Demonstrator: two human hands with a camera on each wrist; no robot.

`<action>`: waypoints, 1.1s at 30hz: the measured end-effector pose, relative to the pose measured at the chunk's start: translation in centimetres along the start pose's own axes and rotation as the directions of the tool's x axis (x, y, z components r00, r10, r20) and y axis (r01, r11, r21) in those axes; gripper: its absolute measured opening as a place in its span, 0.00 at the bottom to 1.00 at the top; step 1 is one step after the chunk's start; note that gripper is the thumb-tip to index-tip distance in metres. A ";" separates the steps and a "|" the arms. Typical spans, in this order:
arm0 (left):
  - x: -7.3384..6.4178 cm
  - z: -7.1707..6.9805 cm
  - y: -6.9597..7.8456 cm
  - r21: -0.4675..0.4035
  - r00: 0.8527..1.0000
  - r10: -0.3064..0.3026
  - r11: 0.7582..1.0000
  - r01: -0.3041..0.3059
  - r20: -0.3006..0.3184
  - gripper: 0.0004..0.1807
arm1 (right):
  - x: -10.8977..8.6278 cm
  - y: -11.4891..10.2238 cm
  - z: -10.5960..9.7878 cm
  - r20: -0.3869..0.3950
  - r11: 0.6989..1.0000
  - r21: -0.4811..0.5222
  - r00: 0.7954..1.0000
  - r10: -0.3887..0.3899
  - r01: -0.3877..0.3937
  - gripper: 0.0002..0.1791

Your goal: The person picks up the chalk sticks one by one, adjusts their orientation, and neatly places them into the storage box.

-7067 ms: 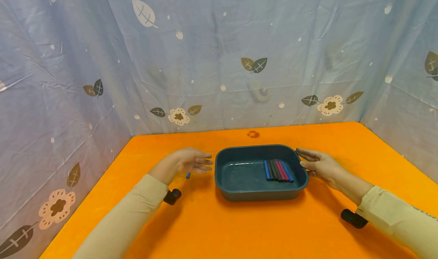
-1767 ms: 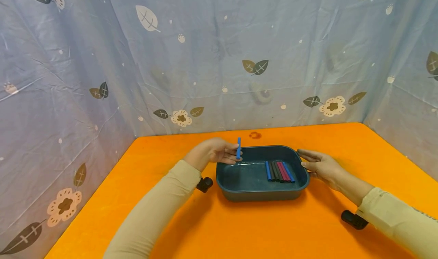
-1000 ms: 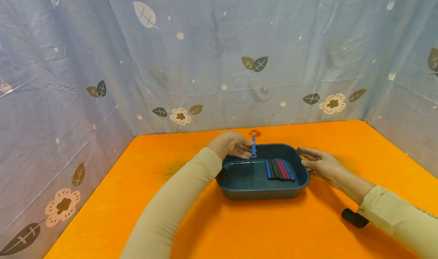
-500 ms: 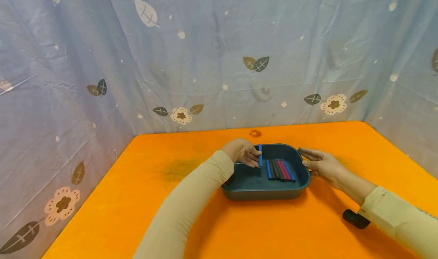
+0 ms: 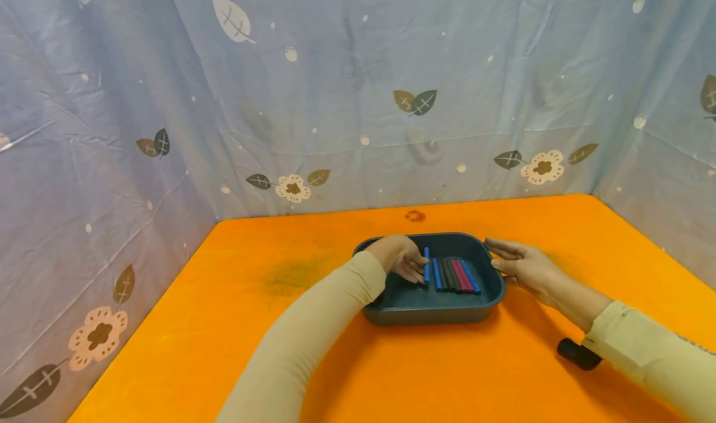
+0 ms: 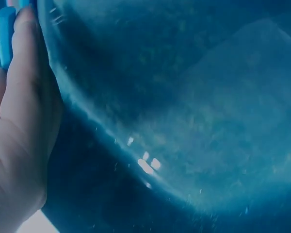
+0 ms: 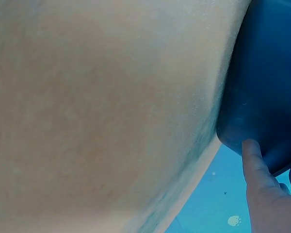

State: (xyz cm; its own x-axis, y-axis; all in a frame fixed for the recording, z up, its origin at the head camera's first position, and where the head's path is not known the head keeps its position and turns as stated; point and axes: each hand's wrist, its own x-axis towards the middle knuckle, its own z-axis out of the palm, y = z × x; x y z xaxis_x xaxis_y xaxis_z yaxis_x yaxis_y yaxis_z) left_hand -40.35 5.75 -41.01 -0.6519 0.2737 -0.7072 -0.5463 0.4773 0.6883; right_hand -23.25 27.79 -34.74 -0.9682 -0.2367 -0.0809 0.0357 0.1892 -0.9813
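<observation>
In the head view my left hand point(image 5: 407, 263) is inside the dark teal tray point(image 5: 436, 316), holding a blue stick point(image 5: 427, 265) upright between thumb and fingers. The left wrist view shows part of this blue stick point(image 6: 5, 36) beside the fingers; its lower end is hidden there. Just right of it, a row of sticks point(image 5: 455, 276) in blue, black and magenta lies side by side on the tray's floor. My right hand point(image 5: 526, 266) rests against the tray's right end with fairly straight fingers. An extended finger point(image 7: 254, 162) touches the outer wall in the right wrist view.
The tray stands on an orange tabletop point(image 5: 184, 323). A pale blue curtain point(image 5: 347, 87) with leaf and flower prints closes off the back and both sides. A black wrist camera point(image 5: 579, 354) hangs beneath the right sleeve.
A blue stick lay on the table left of the tray; my left hand has picked it up, carried it right over the tray and lowered it beside the row. The right hand has stayed at the tray.
</observation>
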 end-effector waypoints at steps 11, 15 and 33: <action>2.6 0.5 -0.9 0.061 0.998 -0.003 0.998 0.007 -0.056 0.11 | -0.1 -0.4 0.3 -0.014 1.000 0.006 1.000 -0.002 0.002 0.34; 0.7 -0.1 -0.6 0.013 1.000 -0.002 1.000 0.002 0.002 0.14 | -0.1 -0.4 0.4 -0.012 1.000 0.010 1.000 -0.004 0.004 0.34; -20.1 -4.3 1.6 -0.088 0.962 0.270 0.960 -0.266 0.040 0.23 | -0.3 0.2 0.3 -0.022 0.999 0.032 1.000 -0.016 0.017 0.34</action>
State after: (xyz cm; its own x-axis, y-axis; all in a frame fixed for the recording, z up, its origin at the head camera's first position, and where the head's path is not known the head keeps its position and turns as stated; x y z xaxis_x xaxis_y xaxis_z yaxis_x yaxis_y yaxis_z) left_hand -30.37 -2.56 -24.94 -0.7534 0.4261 -0.5008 -0.3971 0.3123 0.8630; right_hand -22.92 27.62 -34.95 -0.9740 -0.2183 -0.0614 0.0277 0.1543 -0.9876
